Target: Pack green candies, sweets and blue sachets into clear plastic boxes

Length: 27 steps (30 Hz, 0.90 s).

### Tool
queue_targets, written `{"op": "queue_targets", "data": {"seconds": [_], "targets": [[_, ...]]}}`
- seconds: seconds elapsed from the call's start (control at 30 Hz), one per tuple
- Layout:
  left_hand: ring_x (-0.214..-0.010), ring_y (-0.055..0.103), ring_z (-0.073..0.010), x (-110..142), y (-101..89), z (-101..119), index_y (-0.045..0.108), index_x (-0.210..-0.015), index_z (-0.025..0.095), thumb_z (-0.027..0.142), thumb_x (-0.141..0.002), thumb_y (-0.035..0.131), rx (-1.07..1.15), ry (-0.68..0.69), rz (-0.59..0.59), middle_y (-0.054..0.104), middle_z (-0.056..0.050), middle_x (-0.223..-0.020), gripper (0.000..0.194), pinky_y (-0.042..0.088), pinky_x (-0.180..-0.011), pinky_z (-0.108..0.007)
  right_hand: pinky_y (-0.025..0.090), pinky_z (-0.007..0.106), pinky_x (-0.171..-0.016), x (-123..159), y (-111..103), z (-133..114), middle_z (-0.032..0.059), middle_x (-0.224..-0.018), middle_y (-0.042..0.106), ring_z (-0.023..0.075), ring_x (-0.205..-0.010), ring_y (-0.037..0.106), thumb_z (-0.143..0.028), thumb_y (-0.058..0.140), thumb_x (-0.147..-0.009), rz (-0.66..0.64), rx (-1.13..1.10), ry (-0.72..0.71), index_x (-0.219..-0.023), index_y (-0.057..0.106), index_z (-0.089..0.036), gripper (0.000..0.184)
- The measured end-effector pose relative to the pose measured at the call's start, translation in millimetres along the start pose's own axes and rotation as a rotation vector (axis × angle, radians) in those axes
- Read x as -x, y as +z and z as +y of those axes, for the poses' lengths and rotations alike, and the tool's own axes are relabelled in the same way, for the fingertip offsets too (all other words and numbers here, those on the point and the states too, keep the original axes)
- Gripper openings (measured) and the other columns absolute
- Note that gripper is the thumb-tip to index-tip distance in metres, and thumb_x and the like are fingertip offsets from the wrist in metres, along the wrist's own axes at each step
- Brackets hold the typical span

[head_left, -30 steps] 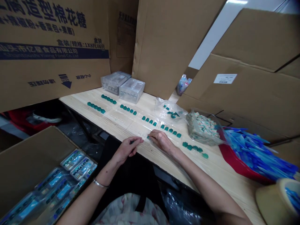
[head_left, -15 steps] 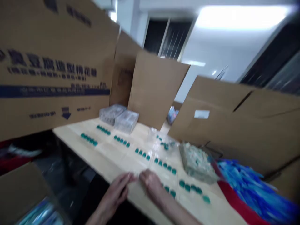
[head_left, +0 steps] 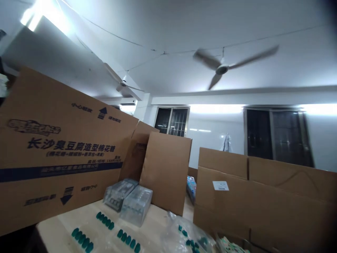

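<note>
Neither of my hands shows now; the view is tipped up and cuts off the near part of the table (head_left: 60,226). Short rows of small dark green pieces lie on the tabletop: a front-left row (head_left: 82,240), a row behind it (head_left: 105,220) and a third row (head_left: 129,241) to the right. A clear plastic bag (head_left: 172,233) holds more loose green pieces (head_left: 193,244). Two stacks of clear plastic trays, a left stack (head_left: 119,195) and a right stack (head_left: 137,205), stand against the cardboard behind.
A large printed cardboard box (head_left: 65,140) walls the left side. A plain cardboard panel (head_left: 166,172) and a wide carton (head_left: 263,200) with a white label stand behind the table. A container of small packets (head_left: 231,246) is partly cut off below. Ceiling fans (head_left: 222,69) hang overhead.
The view has swung upward, bringing the ceiling and fans in. Both my hands, which were close together over the table's near edge, have dropped out of the picture, as have the nearer green rows.
</note>
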State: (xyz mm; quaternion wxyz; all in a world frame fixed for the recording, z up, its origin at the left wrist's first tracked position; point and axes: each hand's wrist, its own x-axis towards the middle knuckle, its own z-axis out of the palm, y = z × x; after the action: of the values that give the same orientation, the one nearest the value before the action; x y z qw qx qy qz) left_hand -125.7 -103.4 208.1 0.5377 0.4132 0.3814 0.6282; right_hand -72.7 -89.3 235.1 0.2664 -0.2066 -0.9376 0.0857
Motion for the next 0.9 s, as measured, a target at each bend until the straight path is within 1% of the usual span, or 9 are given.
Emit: {"op": "queue_targets", "data": {"seconds": [0.07,0.13,0.3,0.4,0.47,0.57,0.67,0.77,0.9], "targets": [[-0.035,0.052,-0.0287,13,-20.9,4,0.065,-0.091,0.052,0.072,-0.044,0.066,0.018,-0.035,0.001,0.056,-0.003,-0.048,0.050,0.013,-0.026,-0.023,0.045,0.027,-0.041,-21,-2,-5,-0.0001,-0.045,0.057,0.0180,-0.044,0.059,-0.039,0.061,-0.073,-0.023,-0.175,0.035,-0.056,0.070,-0.034,0.020],[-0.032,0.048,-0.0259,32,-48.3,5,0.065,-0.085,0.051,0.071,-0.046,0.067,0.053,-0.057,-0.004,0.053,-0.002,-0.046,0.044,0.012,-0.028,-0.021,0.046,0.028,-0.043,-17,5,-7,-0.0006,-0.047,0.058,0.0189,-0.046,0.060,-0.039,0.064,-0.070,-0.046,-0.347,0.116,-0.054,0.069,-0.034,0.018],[-0.031,0.038,-0.0143,99,-94.3,-20,0.067,-0.092,0.034,0.072,-0.055,0.063,0.098,-0.117,0.046,0.045,0.001,-0.045,0.053,0.016,-0.029,-0.021,0.053,0.031,-0.056,58,53,-19,0.0021,-0.069,0.069,0.0193,-0.059,0.065,-0.041,0.063,-0.071,0.008,-0.639,0.318,-0.072,0.073,-0.029,0.015],[-0.031,0.024,-0.0046,131,-95.1,-29,0.066,-0.091,0.020,0.070,-0.064,0.060,0.133,-0.197,0.084,0.036,0.006,-0.041,0.057,0.014,-0.033,-0.018,0.053,0.030,-0.061,85,70,-39,0.0064,-0.080,0.071,0.0155,-0.060,0.064,-0.037,0.058,-0.074,0.119,-0.754,0.435,-0.081,0.071,-0.018,0.024],[-0.034,0.018,-0.0020,140,-91.7,-28,0.064,-0.090,0.014,0.063,-0.073,0.058,0.157,-0.150,0.045,0.032,0.009,-0.042,0.052,0.010,-0.035,-0.017,0.052,0.027,-0.061,85,70,-48,0.0034,-0.069,0.068,0.0139,-0.058,0.062,-0.032,0.057,-0.073,0.180,-0.720,0.457,-0.078,0.069,-0.017,0.020],[-0.033,0.025,-0.0021,137,-89.8,-27,0.061,-0.103,0.014,0.055,-0.075,0.061,0.003,-0.099,0.091,0.050,0.005,-0.053,0.050,0.013,-0.033,-0.018,0.051,0.026,-0.060,80,67,-47,0.0005,-0.062,0.064,0.0131,-0.057,0.060,-0.026,0.055,-0.073,0.258,-0.617,0.498,-0.080,0.067,-0.016,0.017],[-0.042,0.047,-0.0067,130,-92.2,-32,0.063,-0.104,0.015,0.047,-0.071,0.067,-0.264,-0.022,0.193,0.066,-0.004,-0.078,0.046,0.031,-0.037,-0.020,0.051,0.026,-0.062,81,62,-44,0.0027,-0.073,0.065,0.0133,-0.064,0.060,-0.022,0.055,-0.076,0.291,-0.473,0.418,-0.080,0.067,-0.017,0.014],[-0.066,0.062,-0.0159,126,-94.8,-38,0.066,-0.097,0.015,0.041,-0.075,0.064,-0.473,0.091,0.234,0.070,-0.008,-0.086,0.034,0.047,-0.056,-0.025,0.049,0.026,-0.067,87,61,-46,0.0041,-0.077,0.064,0.0134,-0.069,0.060,-0.017,0.054,-0.079,0.296,-0.331,0.293,-0.081,0.067,-0.017,0.014],[-0.088,0.064,-0.0197,121,-96.6,-42,0.068,-0.099,0.019,0.029,-0.081,0.056,-0.602,0.211,0.197,0.071,-0.007,-0.097,0.023,0.048,-0.082,-0.032,0.048,0.024,-0.064,90,67,-45,0.0030,-0.075,0.063,0.0116,-0.065,0.058,-0.013,0.051,-0.079,0.324,-0.285,0.256,-0.082,0.066,-0.017,0.015]]}}
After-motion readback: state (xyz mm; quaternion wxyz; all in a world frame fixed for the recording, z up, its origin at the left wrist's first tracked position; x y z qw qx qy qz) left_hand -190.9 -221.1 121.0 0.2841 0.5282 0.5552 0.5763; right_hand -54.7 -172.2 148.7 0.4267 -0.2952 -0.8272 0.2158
